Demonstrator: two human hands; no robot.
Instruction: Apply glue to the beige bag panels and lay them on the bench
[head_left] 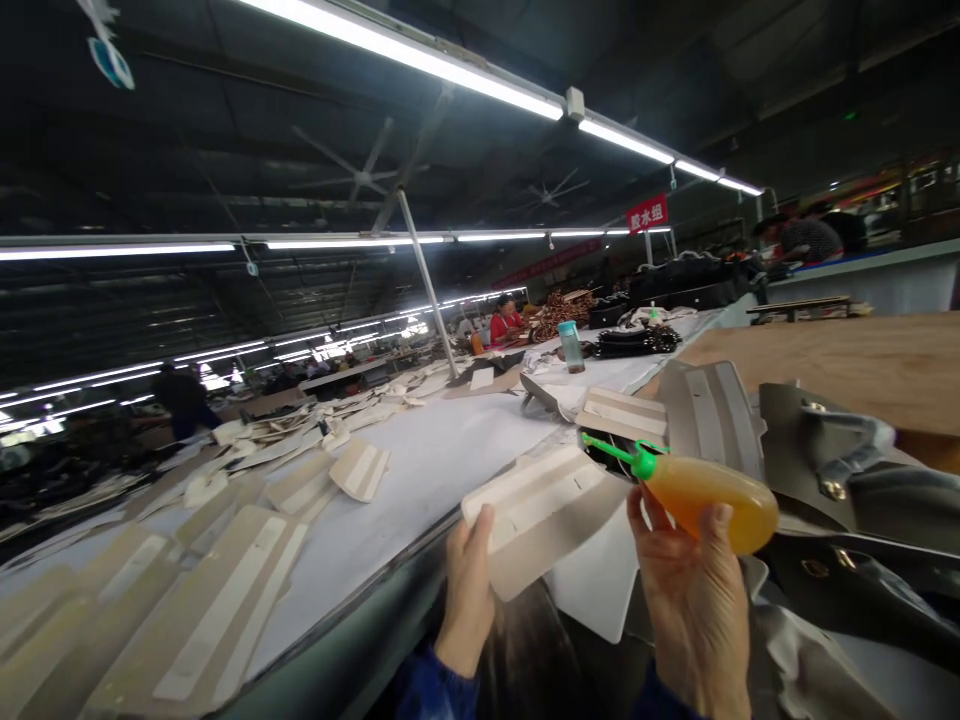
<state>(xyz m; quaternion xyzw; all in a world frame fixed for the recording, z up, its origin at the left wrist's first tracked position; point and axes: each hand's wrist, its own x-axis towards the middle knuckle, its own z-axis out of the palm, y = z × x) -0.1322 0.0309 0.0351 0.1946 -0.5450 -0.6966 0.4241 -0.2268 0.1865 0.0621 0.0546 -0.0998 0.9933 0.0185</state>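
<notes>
My left hand [469, 580] pinches the near left edge of a beige panel [547, 530] with pale strips along it, holding it tilted over the table's front edge. My right hand [694, 590] is wrapped round a squeeze bottle [712, 495] of amber liquid, likely glue. Its green nozzle [611, 450] points left, above the panel's far right part; whether the tip touches is unclear. A white sheet [596, 575] shows beneath the panel. Similar beige panels [709, 410] lie just beyond the bottle.
More strip-lined panels [225, 600] cover the table's left side. A blue-lidded drinking bottle [571, 347] stands farther back. Olive bag pieces with metal fittings [817, 450] lie at the right, before a wooden board [840, 360]. A person in red [506, 320] sits at the far end.
</notes>
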